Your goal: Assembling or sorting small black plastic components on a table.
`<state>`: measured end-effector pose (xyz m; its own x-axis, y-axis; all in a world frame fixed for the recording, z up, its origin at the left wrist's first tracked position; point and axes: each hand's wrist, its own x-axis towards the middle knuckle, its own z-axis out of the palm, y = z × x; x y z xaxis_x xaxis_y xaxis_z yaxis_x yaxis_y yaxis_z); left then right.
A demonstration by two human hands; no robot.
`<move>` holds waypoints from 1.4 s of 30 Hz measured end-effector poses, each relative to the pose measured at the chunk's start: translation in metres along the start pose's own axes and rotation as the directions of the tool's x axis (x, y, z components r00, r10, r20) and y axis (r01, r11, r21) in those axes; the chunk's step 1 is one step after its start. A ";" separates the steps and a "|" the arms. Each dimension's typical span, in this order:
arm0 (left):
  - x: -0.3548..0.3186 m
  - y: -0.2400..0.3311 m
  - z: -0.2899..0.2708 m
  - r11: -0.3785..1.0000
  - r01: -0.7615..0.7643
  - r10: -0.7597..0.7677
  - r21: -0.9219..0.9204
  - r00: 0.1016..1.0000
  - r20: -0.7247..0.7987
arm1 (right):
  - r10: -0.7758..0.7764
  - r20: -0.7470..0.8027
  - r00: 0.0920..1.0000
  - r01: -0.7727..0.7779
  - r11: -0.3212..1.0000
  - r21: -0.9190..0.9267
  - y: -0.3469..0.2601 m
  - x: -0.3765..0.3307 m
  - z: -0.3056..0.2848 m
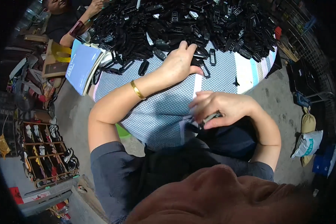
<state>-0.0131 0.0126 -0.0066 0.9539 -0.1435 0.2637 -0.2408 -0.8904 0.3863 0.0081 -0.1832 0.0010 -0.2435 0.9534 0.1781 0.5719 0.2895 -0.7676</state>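
A broad heap of black plastic car key cases (168,31) covers the far part of the table. My left hand (177,63) reaches to its near edge, thumb spread from the fingers, beside a loose key case (204,68). Whether the fingertips touch a piece is hard to tell. Closer to my body, over the table's near edge, my right hand (224,110) is closed on a small black and grey piece (209,120). Blur and the fingers hide most of that piece. Another upright key case (212,57) lies right of my left hand.
A patterned cloth (149,112) covers the table. A blue book (82,69) rests at its left edge. Across at the far left, another person's hand (95,7) shows. A compartment rack (44,153) stands lower left; sacks (308,140) and a black case (302,80) stand right.
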 end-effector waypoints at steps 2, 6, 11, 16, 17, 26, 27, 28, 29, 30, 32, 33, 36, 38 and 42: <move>0.006 -0.001 0.000 0.997 -0.014 0.013 -0.072 1.000 -0.005 | -0.019 0.115 0.993 -0.007 0.975 0.222 -0.001 -0.006 -0.003; 0.010 -0.015 -0.015 0.984 -0.077 0.095 -0.159 0.990 0.106 | 0.229 -0.128 0.965 -0.169 0.915 0.366 -0.001 -0.016 -0.020; 0.017 -0.008 -0.025 0.968 0.024 0.057 -0.248 0.947 0.316 | 0.249 -0.706 0.663 -0.596 0.747 -0.295 0.025 -0.007 -0.018; 0.001 0.000 -0.012 0.962 -0.261 0.271 -0.085 0.949 0.158 | 0.231 -0.626 0.745 -0.583 0.682 -0.442 0.036 -0.008 -0.029; -0.001 0.001 -0.010 0.961 -0.260 0.272 -0.089 0.949 0.160 | 0.236 -0.626 0.744 -0.585 0.682 -0.439 0.034 -0.008 -0.030; -0.001 -0.007 -0.014 0.927 0.034 0.011 -0.374 0.993 0.117 | 0.450 -0.749 0.486 -0.507 0.843 0.178 0.018 -0.005 -0.042; 0.001 -0.006 -0.015 0.906 0.108 -0.050 -0.409 0.987 0.150 | 0.450 -0.749 0.486 -0.508 0.843 0.177 0.020 -0.004 -0.039; 0.003 -0.006 -0.016 0.893 0.097 -0.036 -0.439 0.989 0.147 | 0.404 -0.781 0.477 -0.418 0.886 0.203 0.022 -0.002 -0.036; 0.004 -0.008 -0.014 0.893 0.096 -0.035 -0.439 0.989 0.145 | 0.357 -0.811 0.463 -0.322 0.920 0.222 0.023 -0.001 -0.035; 0.004 -0.010 -0.012 0.845 0.116 -0.045 -0.523 0.988 0.146 | 0.372 -0.806 0.461 -0.328 0.915 0.235 0.024 0.000 -0.034; 0.004 -0.011 -0.010 0.789 0.132 -0.054 -0.600 0.988 0.147 | 0.370 -0.816 0.444 -0.429 0.887 0.169 0.028 -0.001 -0.034; 0.004 -0.010 -0.010 0.667 0.135 -0.062 -0.733 0.990 0.125 | 0.368 -0.827 0.425 -0.526 0.844 0.105 0.030 -0.003 -0.034; 0.004 -0.006 -0.010 0.527 0.098 -0.070 -0.844 0.995 0.072 | 0.102 -0.765 0.636 -0.565 0.736 -0.372 0.040 -0.011 -0.036; 0.005 -0.006 -0.009 0.531 0.066 -0.064 -0.845 0.997 0.038 | 0.075 -0.772 0.631 -0.520 0.779 -0.349 0.040 -0.009 -0.034; 0.004 -0.006 -0.004 0.502 -0.017 -0.064 -0.864 0.996 -0.057 | 0.416 -0.758 0.502 -0.421 0.883 0.206 0.034 0.004 -0.023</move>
<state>-0.0087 0.0187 -0.0044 0.9556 -0.0615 0.2883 -0.2923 -0.0714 0.9537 0.0447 -0.1674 -0.0099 0.7093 0.6639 0.2367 0.4460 -0.1628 -0.8801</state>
